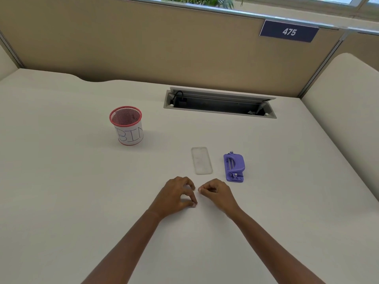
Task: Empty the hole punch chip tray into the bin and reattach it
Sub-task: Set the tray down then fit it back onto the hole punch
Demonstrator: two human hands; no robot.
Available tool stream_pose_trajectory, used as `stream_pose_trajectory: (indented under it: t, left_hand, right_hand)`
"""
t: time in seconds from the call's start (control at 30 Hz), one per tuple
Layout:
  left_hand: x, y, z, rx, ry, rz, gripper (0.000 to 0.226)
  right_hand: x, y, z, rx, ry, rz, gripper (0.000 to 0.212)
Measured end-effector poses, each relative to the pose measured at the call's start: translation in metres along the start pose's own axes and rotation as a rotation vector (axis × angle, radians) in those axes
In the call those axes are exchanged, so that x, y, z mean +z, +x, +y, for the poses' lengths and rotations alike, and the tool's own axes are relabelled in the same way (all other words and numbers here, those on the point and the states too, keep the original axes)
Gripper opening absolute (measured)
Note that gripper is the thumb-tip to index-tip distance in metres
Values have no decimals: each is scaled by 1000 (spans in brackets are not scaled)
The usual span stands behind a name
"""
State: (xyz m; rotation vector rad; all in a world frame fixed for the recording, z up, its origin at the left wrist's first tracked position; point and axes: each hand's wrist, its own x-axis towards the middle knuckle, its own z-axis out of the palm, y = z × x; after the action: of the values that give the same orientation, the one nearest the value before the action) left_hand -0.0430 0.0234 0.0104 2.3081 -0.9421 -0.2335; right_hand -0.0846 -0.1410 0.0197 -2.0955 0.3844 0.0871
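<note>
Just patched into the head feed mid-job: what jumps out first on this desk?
The purple hole punch lies right of centre, its clear chip tray detached, flat on the desk just left of it. The red-rimmed cup marked BIN stands upright farther back on the left. The left hand and right hand rest curled near the front, nothing visibly held.
</note>
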Motion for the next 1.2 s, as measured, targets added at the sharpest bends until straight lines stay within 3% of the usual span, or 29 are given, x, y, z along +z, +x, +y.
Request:
stream_pose_trajectory:
  t: [0.4, 0.47, 0.63, 0.8, 0.97, 1.2]
  left_hand:
    - [0, 10, -2, 6, 93, 16, 13]
    - [-10, 12, -5, -40, 68, 131, 12]
    - [-61, 29, -18, -267, 33, 608, 4]
    - [-118, 48, -42, -447, 116, 823, 11]
    - [-157, 62, -63, -601, 248, 828, 20]
    - [-175, 76, -78, -682, 282, 733, 21]
  right_hand:
    - [0, -1, 2, 18, 14, -3, 15]
    - [0, -1, 3, 37, 44, -2, 15]
    - [3, 0, 1, 30, 80, -6, 7]
    - [8, 7, -3, 0, 141, 115, 10]
    - [9, 19, -9, -40, 147, 165, 12]
    - [12, 29, -10, -73, 34, 269, 8]
